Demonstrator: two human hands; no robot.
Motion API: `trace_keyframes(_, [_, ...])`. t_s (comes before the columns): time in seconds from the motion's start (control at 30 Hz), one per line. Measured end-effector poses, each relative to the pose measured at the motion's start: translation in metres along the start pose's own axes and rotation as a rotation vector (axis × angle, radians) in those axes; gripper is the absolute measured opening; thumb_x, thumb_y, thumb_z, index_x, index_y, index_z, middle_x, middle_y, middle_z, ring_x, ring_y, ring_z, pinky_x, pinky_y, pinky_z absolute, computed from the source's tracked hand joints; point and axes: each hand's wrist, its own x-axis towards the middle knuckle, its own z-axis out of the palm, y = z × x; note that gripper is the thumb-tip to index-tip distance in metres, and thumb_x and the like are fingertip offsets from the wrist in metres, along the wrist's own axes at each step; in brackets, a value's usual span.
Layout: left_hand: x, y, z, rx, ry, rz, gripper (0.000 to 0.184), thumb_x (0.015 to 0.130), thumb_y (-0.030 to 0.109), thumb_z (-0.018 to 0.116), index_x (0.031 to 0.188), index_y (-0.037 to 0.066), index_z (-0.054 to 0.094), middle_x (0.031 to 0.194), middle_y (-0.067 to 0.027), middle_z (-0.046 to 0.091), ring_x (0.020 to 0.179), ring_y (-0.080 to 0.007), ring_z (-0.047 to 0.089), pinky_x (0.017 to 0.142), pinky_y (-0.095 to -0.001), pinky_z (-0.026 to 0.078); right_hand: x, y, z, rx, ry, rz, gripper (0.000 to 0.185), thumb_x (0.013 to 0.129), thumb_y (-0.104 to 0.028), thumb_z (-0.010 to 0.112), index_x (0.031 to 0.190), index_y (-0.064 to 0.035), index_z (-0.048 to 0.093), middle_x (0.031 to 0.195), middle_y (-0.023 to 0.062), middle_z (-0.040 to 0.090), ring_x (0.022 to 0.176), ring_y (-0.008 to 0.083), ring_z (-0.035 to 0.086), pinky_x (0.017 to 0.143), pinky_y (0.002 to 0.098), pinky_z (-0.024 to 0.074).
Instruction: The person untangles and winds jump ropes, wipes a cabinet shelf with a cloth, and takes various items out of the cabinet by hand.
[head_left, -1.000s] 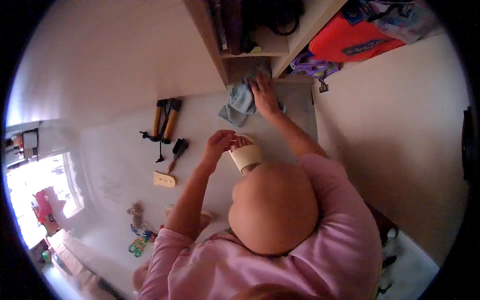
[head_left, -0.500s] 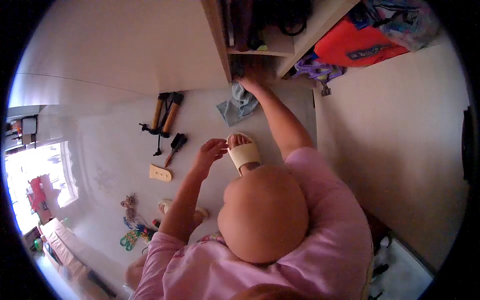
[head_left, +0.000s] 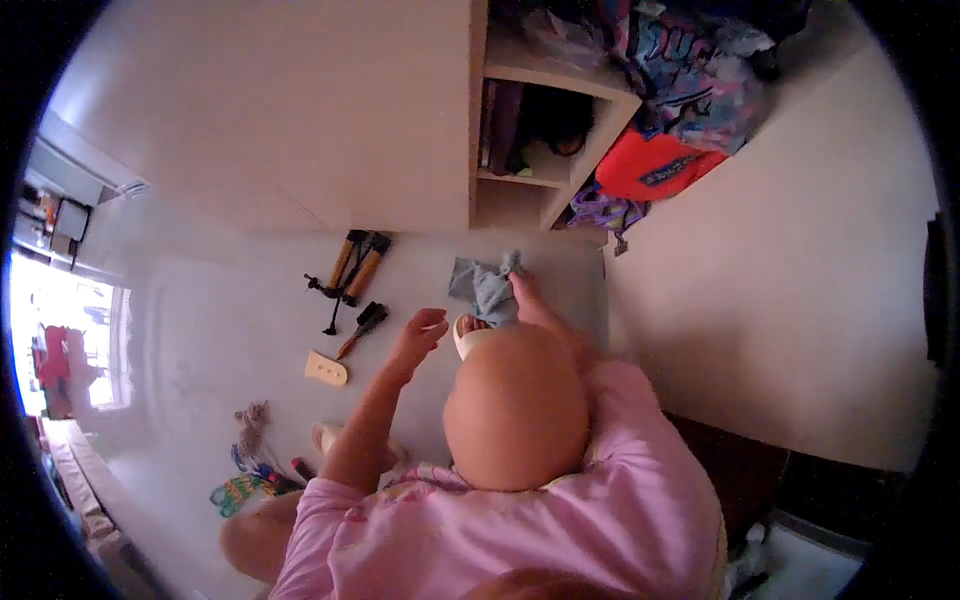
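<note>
My right hand grips a grey cloth just above the floor, in front of my raised knee. Part of the cloth bunches up over the fingers and part hangs to the left. My left hand is held in the air to the left of my slippered foot, its fingers loosely apart with nothing in them. To its left on the floor lie a brush, a cream-coloured flat piece with holes and a pump with yellow tubes.
An open shelf unit stands ahead, with a red bag, a purple item and a patterned bag in it. Colourful ropes lie on the floor at the lower left. A pale panel rises on the right.
My right hand has drawn back from the bottom compartment of the shelf, bringing the grey cloth toward my knee. My view has shifted, showing more of the upper shelves.
</note>
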Motion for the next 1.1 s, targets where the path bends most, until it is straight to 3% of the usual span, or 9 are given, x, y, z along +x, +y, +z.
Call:
trace_keyframes(0.2, [-0.029,-0.013,0.005,0.324,0.226,0.478,0.080,0.065,0.028,0.071,0.129,0.014,0.025,0.133,-0.0126,0.025,0.117,-0.0301,0.033,0.097,-0.0398,0.028,-0.035,-0.007,0.017,-0.318,-0.349,-0.069,0.032,0.079,-0.019,0.054,0.107,-0.0050,0.051,0.103,0.0113,0.052,0.091,0.0226,0.051,0.077,0.0344,0.0426])
trace_keyframes(0.37, [-0.037,-0.043,-0.005,0.323,0.166,0.223,0.069,0.059,0.032,0.072,0.116,0.008,0.043,0.113,-0.0180,0.047,0.104,-0.0330,0.047,0.088,-0.0378,0.039,-0.060,-0.076,0.021,-0.641,-0.570,-0.323,0.031,0.080,-0.020,0.055,0.107,-0.0051,0.051,0.095,0.0082,0.055,0.084,0.0184,0.052,0.072,0.0323,0.0443])
trace_keyframes(0.5, [-0.012,-0.131,-0.048,0.924,0.131,0.108,0.068,0.060,0.037,0.070,0.114,0.003,0.044,0.108,-0.0197,0.051,0.102,-0.0338,0.048,0.086,-0.0392,0.040,-0.180,-0.259,-0.036,-0.038,-0.603,-0.643,0.025,0.080,-0.018,0.056,0.101,-0.0037,0.053,0.082,0.0016,0.057,0.071,0.0099,0.052,0.067,0.0234,0.0441])
trace_keyframes(0.53, [-0.010,-0.146,-0.058,1.070,0.071,0.095,0.070,0.061,0.038,0.070,0.115,0.002,0.044,0.109,-0.0202,0.051,0.103,-0.0340,0.047,0.086,-0.0395,0.040,-0.223,-0.297,-0.056,0.179,-0.642,-0.885,0.019,0.080,-0.015,0.057,0.095,-0.0025,0.054,0.080,0.0028,0.057,0.070,0.0087,0.052,0.066,0.0218,0.0440])
trace_keyframes(0.6, [0.046,-0.217,-0.085,1.405,0.081,0.370,0.070,0.062,0.039,0.069,0.115,0.000,0.044,0.110,-0.0208,0.050,0.105,-0.0350,0.046,0.087,-0.0396,0.040,-0.324,-0.353,-0.096,0.178,-0.429,-1.144,0.023,0.074,-0.010,0.063,0.093,-0.0025,0.055,0.078,0.0046,0.057,0.072,0.0101,0.054,0.064,0.0221,0.0449])
trace_keyframes(0.67, [-0.004,-0.144,-0.067,1.101,0.147,0.232,0.065,0.065,0.039,0.067,0.114,0.001,0.046,0.109,-0.0210,0.051,0.104,-0.0348,0.047,0.087,-0.0390,0.039,-0.388,-0.382,-0.125,0.124,-0.284,-1.763,0.025,0.070,-0.012,0.067,0.090,-0.0034,0.054,0.078,0.0066,0.057,0.069,0.0118,0.053,0.062,0.0221,0.0442])
trace_keyframes(0.73, [-0.041,-0.072,-0.043,0.912,0.207,0.238,0.060,0.068,0.038,0.065,0.113,0.001,0.048,0.108,-0.0212,0.052,0.103,-0.0346,0.048,0.087,-0.0384,0.039,-0.436,-0.395,-0.149,-0.078,-0.097,-2.045,0.024,0.071,-0.015,0.065,0.088,-0.0038,0.053,0.077,0.0072,0.056,0.067,0.0122,0.052,0.060,0.0223,0.0434])
trace_keyframes(0.93, [-0.031,0.004,-0.001,0.795,0.208,0.516,0.055,0.071,0.038,0.063,0.112,0.004,0.049,0.107,-0.0204,0.053,0.100,-0.0340,0.050,0.084,-0.0379,0.040,-0.485,-0.412,-0.184,-0.543,0.180,-2.057,0.023,0.073,-0.024,0.059,0.084,-0.0050,0.051,0.076,0.0092,0.055,0.062,0.0134,0.049,0.055,0.0229,0.0407])
trace_keyframes(1.1, [0.008,-0.009,0.014,0.789,0.132,0.521,0.053,0.071,0.041,0.063,0.111,0.008,0.051,0.109,-0.0168,0.053,0.103,-0.0333,0.049,0.087,-0.0400,0.040,-0.494,-0.409,-0.191,-0.589,0.270,-2.030,0.027,0.075,-0.032,0.054,0.080,-0.0061,0.048,0.074,0.0108,0.054,0.058,0.0144,0.047,0.050,0.0234,0.0384])
